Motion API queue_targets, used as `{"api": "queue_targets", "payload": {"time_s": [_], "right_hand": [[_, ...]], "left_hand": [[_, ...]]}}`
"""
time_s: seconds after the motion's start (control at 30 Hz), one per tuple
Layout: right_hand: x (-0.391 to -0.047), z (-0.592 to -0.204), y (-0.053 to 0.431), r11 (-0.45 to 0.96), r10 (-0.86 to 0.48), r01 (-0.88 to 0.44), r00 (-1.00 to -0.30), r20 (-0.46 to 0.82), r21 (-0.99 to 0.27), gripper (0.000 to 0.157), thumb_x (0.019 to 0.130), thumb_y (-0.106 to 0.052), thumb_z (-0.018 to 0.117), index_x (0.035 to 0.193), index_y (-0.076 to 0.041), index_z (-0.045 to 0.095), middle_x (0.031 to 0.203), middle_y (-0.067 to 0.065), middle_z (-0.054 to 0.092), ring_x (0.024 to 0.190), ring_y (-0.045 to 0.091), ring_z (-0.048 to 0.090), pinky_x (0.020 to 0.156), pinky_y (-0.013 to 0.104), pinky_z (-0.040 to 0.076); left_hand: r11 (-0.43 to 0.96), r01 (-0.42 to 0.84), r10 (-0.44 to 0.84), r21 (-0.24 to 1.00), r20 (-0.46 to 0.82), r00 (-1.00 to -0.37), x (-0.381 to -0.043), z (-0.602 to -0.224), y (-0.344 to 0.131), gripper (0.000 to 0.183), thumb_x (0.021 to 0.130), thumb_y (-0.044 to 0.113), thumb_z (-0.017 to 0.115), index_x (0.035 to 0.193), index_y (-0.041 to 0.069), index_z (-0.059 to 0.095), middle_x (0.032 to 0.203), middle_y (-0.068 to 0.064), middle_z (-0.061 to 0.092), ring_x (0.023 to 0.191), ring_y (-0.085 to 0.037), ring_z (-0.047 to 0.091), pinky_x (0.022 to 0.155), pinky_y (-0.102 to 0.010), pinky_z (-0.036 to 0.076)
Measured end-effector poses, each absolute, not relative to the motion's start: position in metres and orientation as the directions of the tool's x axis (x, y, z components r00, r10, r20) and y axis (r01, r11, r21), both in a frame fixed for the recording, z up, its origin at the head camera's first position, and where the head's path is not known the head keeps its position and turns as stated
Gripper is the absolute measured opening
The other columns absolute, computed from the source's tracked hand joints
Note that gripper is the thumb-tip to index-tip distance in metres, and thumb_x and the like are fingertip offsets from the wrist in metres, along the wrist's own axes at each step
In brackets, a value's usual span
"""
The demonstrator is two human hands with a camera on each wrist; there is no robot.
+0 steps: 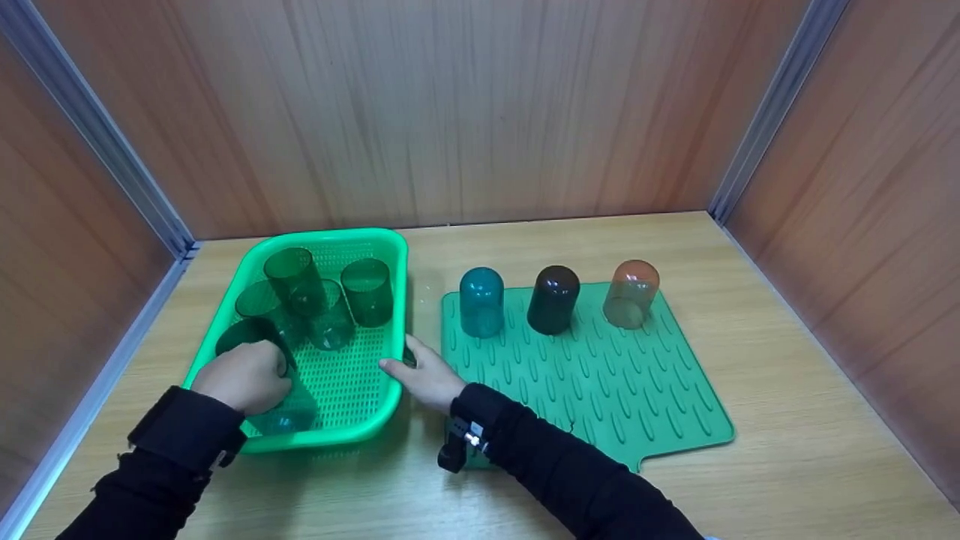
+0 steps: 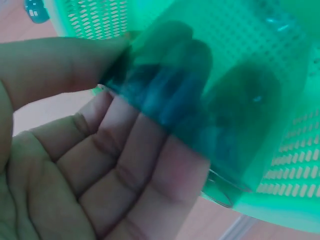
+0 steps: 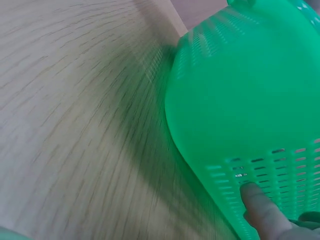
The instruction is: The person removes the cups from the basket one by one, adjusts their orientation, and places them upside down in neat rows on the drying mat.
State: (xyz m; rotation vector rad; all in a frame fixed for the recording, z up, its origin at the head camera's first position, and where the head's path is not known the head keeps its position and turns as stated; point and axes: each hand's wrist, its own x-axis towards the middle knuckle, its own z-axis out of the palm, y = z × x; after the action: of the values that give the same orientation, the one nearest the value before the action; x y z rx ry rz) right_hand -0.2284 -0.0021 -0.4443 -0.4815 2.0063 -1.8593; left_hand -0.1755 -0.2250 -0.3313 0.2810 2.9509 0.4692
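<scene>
A green plastic basket (image 1: 403, 292) at the left of the table holds several see-through cups. Inside its near left corner, my left hand (image 1: 246, 376) pinches a blue cup (image 1: 289, 416) by the rim. The left wrist view shows the thumb on one side of this cup (image 2: 235, 95) and fingers seen through its wall. A darker cup (image 1: 251, 328) lies just beyond that hand. My right hand (image 1: 433, 376) holds the basket's right rim, thumb on top. In the right wrist view a finger (image 3: 262, 210) touches the basket's slotted outer wall.
Right of the basket lies a green ridged mat (image 1: 637, 390). Along its far edge stand a blue cup (image 1: 481, 304), a dark cup (image 1: 553, 300) and an orange cup (image 1: 631, 294), all upside down. Wooden panels (image 1: 450, 112) enclose the table at the back and sides.
</scene>
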Motion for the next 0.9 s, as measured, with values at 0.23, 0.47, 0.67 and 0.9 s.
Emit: {"api": "queue_targets", "payload": {"time_s": [0.23,0.47,0.67,0.9], "right_hand": [[-0.228,-0.446,-0.005,0.038,-0.496,0.009,-0.868,-0.027,-0.999,0.056,0.090,-0.025,0.052,0.138,-0.010,0.028,0.118,0.010,0.053,0.102,0.022,0.055,0.082,0.025,0.044],[-0.230,-0.447,-0.004,0.036,-0.502,-0.027,-0.865,0.006,-0.999,0.052,0.090,-0.022,0.052,0.136,-0.010,0.031,0.117,0.005,0.054,0.105,0.018,0.053,0.084,0.024,0.043],[-0.231,-0.445,-0.001,0.147,-0.485,0.009,-0.871,-0.080,-0.989,0.054,0.087,-0.040,0.052,0.136,-0.027,0.032,0.125,-0.011,0.046,0.117,0.006,0.040,0.097,0.034,0.032],[-0.233,-0.449,0.005,0.175,-0.503,-0.027,-0.862,-0.065,-0.984,0.053,0.087,-0.046,0.048,0.135,-0.033,0.031,0.133,-0.015,0.038,0.125,0.008,0.030,0.100,0.039,0.026]], "left_hand": [[0.918,0.218,0.207,0.333,0.068,-0.976,-0.171,-0.317,-0.205,0.038,0.076,0.007,0.052,0.050,0.017,0.025,0.052,0.006,0.016,0.041,-0.010,0.020,0.042,-0.024,0.015],[0.871,0.277,0.147,0.405,0.323,-0.935,-0.165,-0.305,-0.179,0.031,0.080,0.013,0.058,0.054,0.013,0.041,0.049,0.005,0.031,0.041,-0.012,0.032,0.039,-0.025,0.020],[0.757,0.305,0.081,0.578,0.380,-0.921,-0.166,-0.305,-0.157,0.015,0.084,0.020,0.061,0.081,0.005,0.065,0.067,-0.002,0.060,0.056,-0.013,0.051,0.051,-0.028,0.040],[0.541,0.328,-0.016,0.775,0.399,-0.917,-0.165,-0.322,-0.132,0.017,0.084,0.023,0.061,0.083,0.006,0.064,0.071,-0.002,0.061,0.060,-0.013,0.051,0.055,-0.024,0.040]]}}
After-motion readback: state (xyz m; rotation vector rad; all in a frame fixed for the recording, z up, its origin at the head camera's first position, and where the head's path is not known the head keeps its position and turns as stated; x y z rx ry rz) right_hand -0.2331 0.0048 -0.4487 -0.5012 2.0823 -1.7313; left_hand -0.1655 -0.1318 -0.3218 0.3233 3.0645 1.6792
